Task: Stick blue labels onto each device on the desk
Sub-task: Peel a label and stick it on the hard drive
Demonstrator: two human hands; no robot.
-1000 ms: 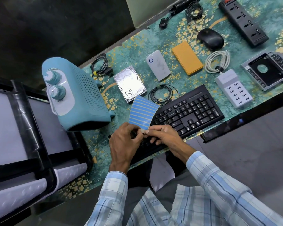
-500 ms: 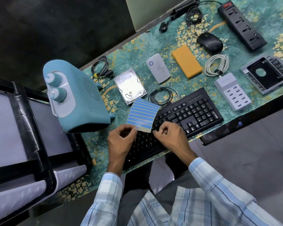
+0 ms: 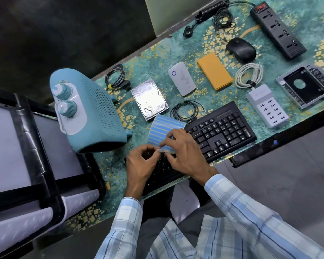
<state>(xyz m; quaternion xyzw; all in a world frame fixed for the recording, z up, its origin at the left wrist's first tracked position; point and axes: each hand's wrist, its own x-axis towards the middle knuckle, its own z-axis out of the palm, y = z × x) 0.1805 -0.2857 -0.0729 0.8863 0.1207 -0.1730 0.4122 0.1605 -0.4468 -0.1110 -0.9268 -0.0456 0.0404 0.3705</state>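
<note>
- Both hands are busy. The left hand [image 3: 141, 161] is curled in, thumb and fingertips pinching the near edge of the label sheet [image 3: 162, 128]. The right hand [image 3: 184, 154] grips the same sheet, fingers spread over its face and thumb tucked at the near edge.
- That label sheet, blue strips on a pale backing, is held bowed above the keyboard's left end, just near of the hard drive. Whether a strip is lifting under those fingertips, I cannot tell.
- Now the desk [image 3: 157, 57]: a teal-and-gold patterned top running from near left to far right.
- Biggest device is the heater [image 3: 94, 111], pale blue with two knobs on a white panel, standing at the left end, just left of the hands.
- Next comes the keyboard [image 3: 224, 129], black, lying along the near edge with its left part hidden under both hands.
- Far right, the power strip [image 3: 278, 30] lies black with a red switch.
- Over on the right edge sits the drive caddy [image 3: 307, 85], silver-framed.
- Between the heater and the white box [image 3: 181, 79] lies the hard drive [image 3: 150, 99], bare metal face up.
- Just right of the keyboard is the USB charger [image 3: 267, 106], white with two rows of ports.
- Mid-desk, the orange case [image 3: 214, 71] lies just right of the white box.
- Beyond it, on the far side, is the mouse [image 3: 240, 49], black.
- Smallest are the coils: the white cable [image 3: 248, 75] between the mouse and the charger, and the black cable [image 3: 185, 110] just beyond the keyboard on its far side.
</note>
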